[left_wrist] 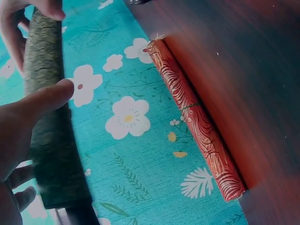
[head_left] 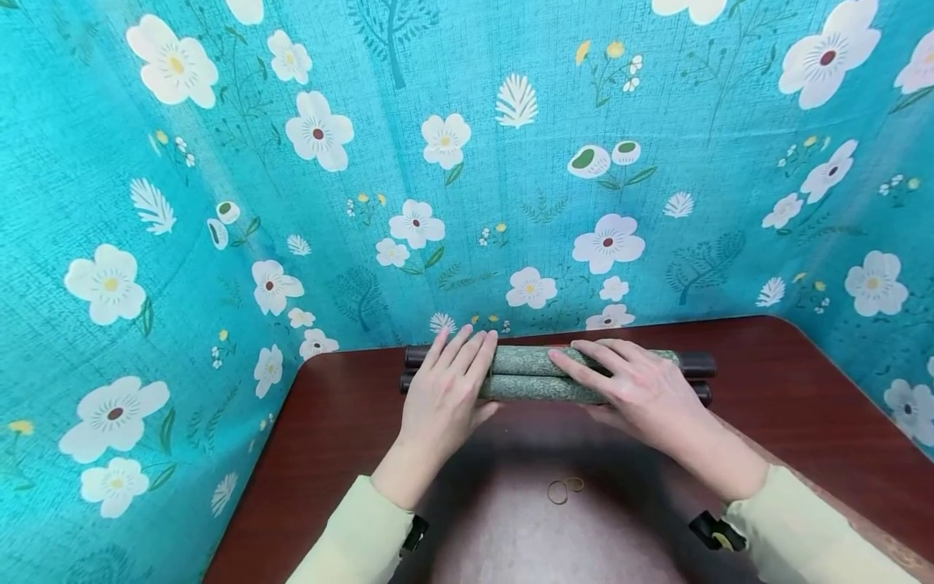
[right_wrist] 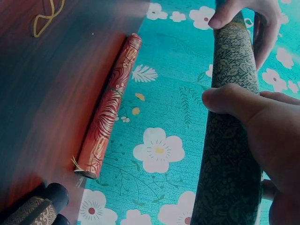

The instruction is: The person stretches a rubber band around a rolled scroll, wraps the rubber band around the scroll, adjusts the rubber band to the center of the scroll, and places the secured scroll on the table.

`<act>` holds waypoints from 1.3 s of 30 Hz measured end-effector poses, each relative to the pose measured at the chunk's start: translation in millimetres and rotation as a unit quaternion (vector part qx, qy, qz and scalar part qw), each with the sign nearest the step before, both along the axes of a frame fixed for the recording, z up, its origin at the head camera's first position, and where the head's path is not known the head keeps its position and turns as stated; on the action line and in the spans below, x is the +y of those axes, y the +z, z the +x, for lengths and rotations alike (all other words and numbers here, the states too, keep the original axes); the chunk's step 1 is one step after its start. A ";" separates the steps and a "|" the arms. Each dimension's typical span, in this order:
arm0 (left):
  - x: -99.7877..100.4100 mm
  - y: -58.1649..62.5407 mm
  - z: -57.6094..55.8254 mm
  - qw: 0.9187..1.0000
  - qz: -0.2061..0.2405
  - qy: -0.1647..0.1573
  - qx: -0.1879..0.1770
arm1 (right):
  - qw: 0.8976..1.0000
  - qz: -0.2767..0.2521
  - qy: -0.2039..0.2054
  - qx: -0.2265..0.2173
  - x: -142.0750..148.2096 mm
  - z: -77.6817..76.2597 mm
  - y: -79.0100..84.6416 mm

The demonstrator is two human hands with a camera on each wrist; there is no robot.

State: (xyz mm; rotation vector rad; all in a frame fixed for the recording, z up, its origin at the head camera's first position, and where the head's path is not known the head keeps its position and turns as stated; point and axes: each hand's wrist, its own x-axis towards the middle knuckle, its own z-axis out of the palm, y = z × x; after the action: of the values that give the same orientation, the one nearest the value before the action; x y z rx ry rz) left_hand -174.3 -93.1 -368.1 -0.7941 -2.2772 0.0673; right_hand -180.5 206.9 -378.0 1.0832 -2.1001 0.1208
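A green patterned scroll with dark rod ends shows as two parallel rolls between my hands in the head view. My left hand holds it near the left end, fingers over the top and thumb on the near side. Toward the right end, my right hand grips it in the same way. Each wrist view shows a thumb lying along the dark green roll. Beyond it lies a red-orange patterned roll with a thin tie around its middle; the head view mostly hides it behind the green scroll.
Two thin yellowish bands lie on the dark red tabletop. A brownish patterned roll with dark ends appears at the lower left of the right wrist view. Blue floral cloth hangs behind and beside the table.
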 end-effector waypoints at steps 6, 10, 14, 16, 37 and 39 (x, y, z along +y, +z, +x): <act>-5.9 -0.7 0.7 1.000 -0.010 0.011 -0.004 | 1.000 0.012 -0.003 -0.004 6.5 0.7 -1.2; -10.7 -5.0 0.2 1.000 -0.006 0.017 -0.001 | 1.000 0.017 -0.008 -0.008 9.1 1.5 -1.5; -9.5 -6.9 -1.1 1.000 0.003 0.007 -0.004 | 1.000 0.022 -0.013 -0.009 9.6 1.4 -2.1; -7.2 -6.9 -1.8 1.000 0.004 0.001 -0.010 | 1.000 0.022 -0.012 -0.006 9.3 1.4 -2.4; 5.1 3.6 -5.7 0.999 0.015 -0.046 -0.023 | 1.000 -0.007 0.009 0.010 0.4 0.0 1.5; 0.4 5.0 -4.6 0.999 0.007 -0.028 -0.021 | 1.000 -0.007 0.009 0.010 1.4 -0.9 0.6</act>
State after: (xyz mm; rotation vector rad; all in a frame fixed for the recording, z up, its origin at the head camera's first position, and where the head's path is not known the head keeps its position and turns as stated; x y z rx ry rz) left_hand -179.0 -92.7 -363.1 -0.8593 -2.2911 0.0091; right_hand -181.5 208.4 -377.3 1.0915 -2.0691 0.1320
